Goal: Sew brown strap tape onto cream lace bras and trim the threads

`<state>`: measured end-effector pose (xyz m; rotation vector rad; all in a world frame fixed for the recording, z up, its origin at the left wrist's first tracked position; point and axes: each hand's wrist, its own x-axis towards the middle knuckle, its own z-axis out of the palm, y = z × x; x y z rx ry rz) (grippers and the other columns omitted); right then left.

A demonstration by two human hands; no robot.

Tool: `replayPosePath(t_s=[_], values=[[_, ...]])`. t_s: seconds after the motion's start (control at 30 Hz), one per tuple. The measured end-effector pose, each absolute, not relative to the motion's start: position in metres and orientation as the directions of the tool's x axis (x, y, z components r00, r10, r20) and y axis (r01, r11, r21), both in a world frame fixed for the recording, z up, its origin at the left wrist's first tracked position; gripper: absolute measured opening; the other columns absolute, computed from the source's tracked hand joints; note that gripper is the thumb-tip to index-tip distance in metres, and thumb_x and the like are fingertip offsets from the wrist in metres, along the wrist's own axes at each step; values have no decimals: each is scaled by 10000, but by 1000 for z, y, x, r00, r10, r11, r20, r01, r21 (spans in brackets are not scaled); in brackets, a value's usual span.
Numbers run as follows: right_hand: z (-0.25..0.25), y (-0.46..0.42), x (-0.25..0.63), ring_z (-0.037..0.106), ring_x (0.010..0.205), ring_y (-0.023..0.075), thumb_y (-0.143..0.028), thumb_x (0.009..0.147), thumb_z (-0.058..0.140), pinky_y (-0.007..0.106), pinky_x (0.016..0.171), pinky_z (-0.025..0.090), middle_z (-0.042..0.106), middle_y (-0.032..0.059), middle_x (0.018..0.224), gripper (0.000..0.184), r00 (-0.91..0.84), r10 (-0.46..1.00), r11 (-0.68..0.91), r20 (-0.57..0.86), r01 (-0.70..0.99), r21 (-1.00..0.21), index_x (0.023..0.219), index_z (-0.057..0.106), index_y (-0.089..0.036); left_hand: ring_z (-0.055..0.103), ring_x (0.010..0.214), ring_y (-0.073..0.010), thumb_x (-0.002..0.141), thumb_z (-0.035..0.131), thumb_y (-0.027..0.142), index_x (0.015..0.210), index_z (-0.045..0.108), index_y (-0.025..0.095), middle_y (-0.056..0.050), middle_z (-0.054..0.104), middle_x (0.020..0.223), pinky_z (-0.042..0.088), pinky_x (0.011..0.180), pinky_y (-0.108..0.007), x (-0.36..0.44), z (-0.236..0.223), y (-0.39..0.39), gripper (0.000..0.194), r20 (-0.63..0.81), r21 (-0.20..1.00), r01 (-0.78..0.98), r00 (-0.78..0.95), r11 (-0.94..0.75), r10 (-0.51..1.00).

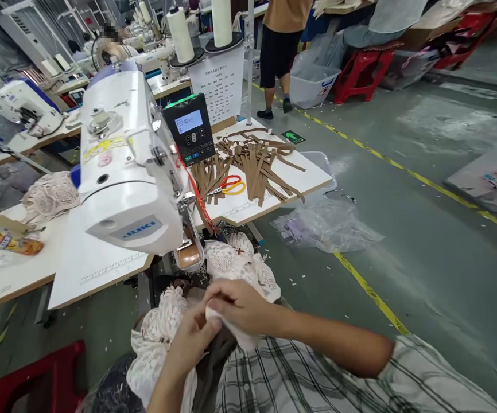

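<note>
Both hands meet over my lap, pinching a piece of white fabric [240, 337]. My left hand [194, 334] is closed on its near edge, thumb against the fingers. My right hand [240, 304] curls over the same piece, and the cloth hangs down below it. Whitish lace fabric [159, 328] lies bunched by my left forearm, and more lace fabric [235, 261] is heaped just beyond my hands. In front stands a white sewing machine [130, 172], its rounded end towards me. Where the fingers overlap, the gripped edge is partly hidden.
Brown strips [257, 166] lie spread on the machine table [252, 213] beside red-and-yellow-handled scissors [231, 184]. A control panel [190, 129] stands by the machine. A plastic bag [330, 223] is on the floor, right. A red stool [37, 378] is at lower left. People are farther back.
</note>
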<state>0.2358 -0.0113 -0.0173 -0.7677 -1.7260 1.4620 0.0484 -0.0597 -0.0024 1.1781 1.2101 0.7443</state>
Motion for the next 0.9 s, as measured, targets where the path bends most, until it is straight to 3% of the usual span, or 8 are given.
replayPosePath(t_s=[0.1,0.2,0.37,0.47,0.57,0.7,0.77,0.9], values=[[-54,19,256,612,1007,202,-446,954,477,330,914,447,692,56,1063,313,-558,825,223,88,177,-959,1088,667,-237,632,662,-219,763,622,682,980,705,149,-49,695,729,486,586,-289,41,-16,-71,581,-484,860,126,-105,495,869],[-117,50,299,591,1035,251,-539,952,434,389,931,434,667,122,1081,440,-335,927,-18,-167,405,-914,1124,644,-194,651,682,-257,693,676,681,989,708,165,-40,711,736,500,576,-309,5,-20,-64,596,-419,825,216,-387,522,822],[-197,62,347,582,806,214,-665,859,519,311,715,454,646,95,865,542,-290,901,-144,-322,499,-854,943,635,-143,638,710,-261,781,564,653,900,692,169,-41,700,731,480,589,-295,-39,-37,-27,514,-315,649,545,-441,530,840],[-206,52,362,496,639,153,-710,850,479,265,613,396,549,6,690,551,-309,896,-118,-320,528,-841,766,577,-174,638,723,-269,876,431,574,871,666,170,-65,684,733,471,620,-308,-47,-45,-3,468,-246,468,740,-415,482,876],[-188,42,370,418,579,138,-683,898,406,259,593,347,456,-28,623,540,-322,909,-47,-265,554,-831,706,523,-192,634,879,-350,855,474,484,887,645,145,-151,676,842,476,731,-396,-30,-52,16,381,-196,378,827,-368,416,909],[-140,36,349,493,741,182,-588,905,507,308,744,380,559,32,745,429,-456,881,147,-124,513,-846,757,581,-193,571,1093,-353,753,635,458,1007,634,158,-174,653,1069,452,905,-435,43,-70,21,393,-188,472,863,-99,178,977],[-117,38,329,518,819,206,-506,901,565,347,850,381,592,49,782,332,-580,815,310,0,436,-845,783,611,-200,587,1083,-286,741,669,434,1015,646,187,-114,668,1076,453,943,-386,84,-81,17,370,-267,695,718,209,38,941],[-95,39,303,514,1070,265,-501,901,576,414,993,368,613,130,1091,377,-427,855,461,294,366,-808,1100,597,-182,642,867,-250,846,529,499,812,670,171,-75,706,869,511,823,-363,119,-90,9,358,-325,855,495,278,155,904]])
